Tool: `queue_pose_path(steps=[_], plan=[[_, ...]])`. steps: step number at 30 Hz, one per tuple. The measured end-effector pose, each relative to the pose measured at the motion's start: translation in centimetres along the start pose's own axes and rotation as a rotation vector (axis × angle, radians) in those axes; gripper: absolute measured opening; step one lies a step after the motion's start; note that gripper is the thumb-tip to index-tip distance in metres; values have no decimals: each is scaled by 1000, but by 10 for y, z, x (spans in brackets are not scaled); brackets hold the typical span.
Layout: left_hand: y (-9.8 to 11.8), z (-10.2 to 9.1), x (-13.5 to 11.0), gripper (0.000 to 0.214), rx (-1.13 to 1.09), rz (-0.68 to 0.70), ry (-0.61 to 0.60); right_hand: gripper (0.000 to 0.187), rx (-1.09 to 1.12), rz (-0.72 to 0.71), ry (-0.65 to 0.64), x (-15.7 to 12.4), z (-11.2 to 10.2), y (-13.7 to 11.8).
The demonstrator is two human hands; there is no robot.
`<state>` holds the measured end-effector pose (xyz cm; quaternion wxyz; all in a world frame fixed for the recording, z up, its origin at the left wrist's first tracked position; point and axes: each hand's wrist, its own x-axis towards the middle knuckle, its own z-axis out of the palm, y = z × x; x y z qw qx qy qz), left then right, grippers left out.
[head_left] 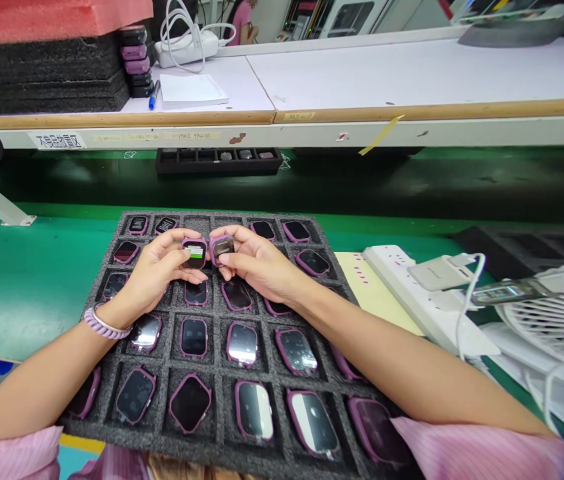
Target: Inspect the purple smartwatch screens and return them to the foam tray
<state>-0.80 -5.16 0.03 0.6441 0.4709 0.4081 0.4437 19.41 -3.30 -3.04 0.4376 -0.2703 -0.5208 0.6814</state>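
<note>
Between the thumb and fingers of my left hand [165, 263] is a purple smartwatch [195, 254] without a strap, its screen lit with white and green bands. My right hand [257, 263] pinches a second purple smartwatch [223, 249], whose screen looks dark with faint text. The two watches are held side by side, close together, above a dark grey foam tray [166, 347]. Many purple watch bodies lie face up in its square compartments, among them a black-screened watch [190, 403] near the front. Two watches at the back left show lit text. My forearms hide some compartments.
On the right are a white power strip [427, 300], a charger [439, 273] and a white fan [557, 320]. Foam trays [47, 73] and stacked watches [137, 60] stand on the shelf. Another tray [219, 162] sits beneath it. A person [243, 23] is behind.
</note>
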Motion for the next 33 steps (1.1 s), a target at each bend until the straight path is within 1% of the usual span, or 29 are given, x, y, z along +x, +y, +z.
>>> queue_pose_path(steps=[4,10,18,21,23,24,26,27,28,29,31,32,33], plan=[[-1,-1,0,38,-6,8,-9,41,35,21,-8,0,-1,1],[-2,-1,0,41,44,23,2,42,23,1,-22,-1,-2,1],[-1,-2,2,45,13,20,10,43,15,8,-7,0,0,-2],[6,5,-7,51,34,92,3,46,10,-31,6,-1,2,-5],[18,12,-25,58,53,153,-70,50,2,-65,-2,-7,7,-12],[25,17,-37,60,62,163,-146,52,-5,-84,-17,-12,12,-18],[40,26,-61,60,74,172,-368,51,-54,-125,-58,-27,22,-30],[48,30,-73,57,81,241,-481,49,-105,-168,-85,-36,28,-37],[55,34,-82,56,128,317,-653,50,-188,-214,-114,-46,34,-44],[60,37,-91,56,199,352,-708,52,-287,-292,-142,-57,39,-50],[68,41,-103,64,267,395,-642,60,-462,-455,-240,-76,46,-58],[69,40,-106,70,284,390,-569,66,-524,-506,-269,-85,49,-60],[69,38,-109,76,290,387,-508,74,-553,-536,-251,-93,50,-59]])
